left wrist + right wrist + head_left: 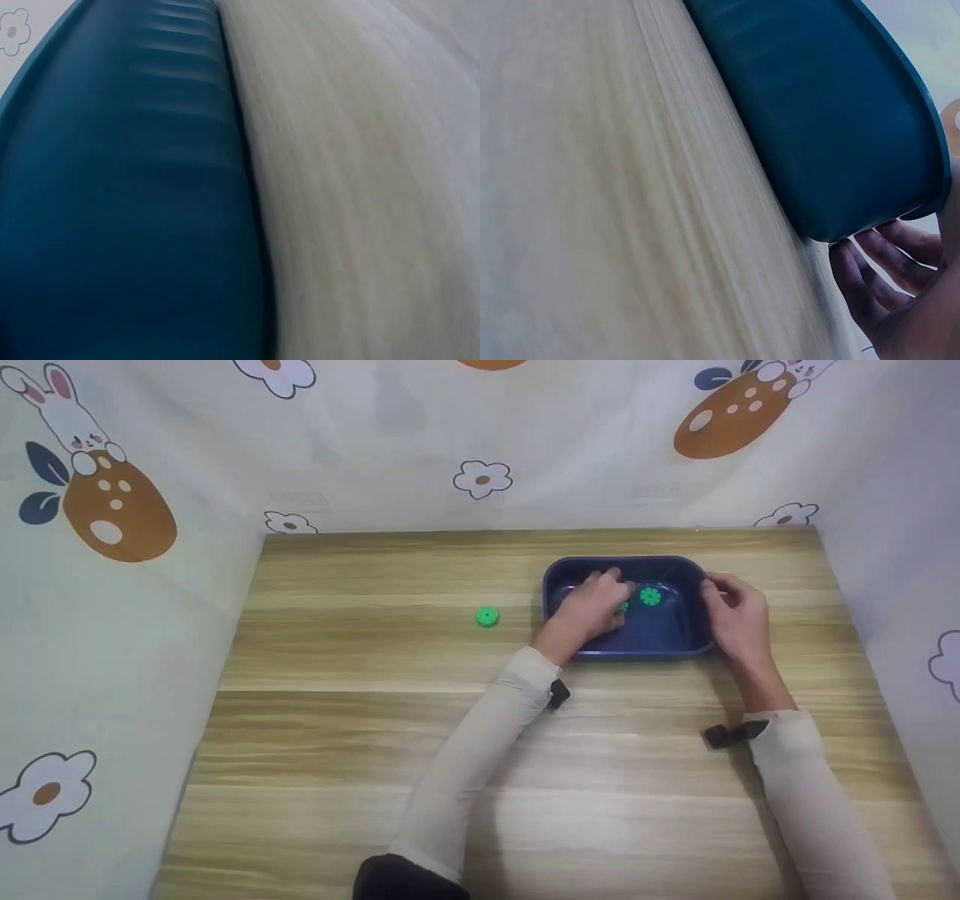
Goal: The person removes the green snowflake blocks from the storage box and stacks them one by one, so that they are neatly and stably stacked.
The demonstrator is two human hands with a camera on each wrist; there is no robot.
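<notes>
A dark blue rectangular tray [645, 655] sits on the table. My left hand [589, 607] reaches over its left side, fingers bent down inside. A green notched plastic disc [623, 607] shows between the thumb and fingers of that hand, partly hidden by them. Another green notched disc [650, 596] lies on the tray floor, just right of the fingertips. At the right end, my right hand [739, 611] grips the tray, thumb at the rim. In the right wrist view, the fingers [892, 262] press against the tray's outer wall [832, 127].
A green disc [487, 616], looking stacked or thick, lies on the wooden table [360, 660] left of the tray. Patterned cloth [390, 450] borders the table at the back and sides. Behind the tray, the table's back edge is close.
</notes>
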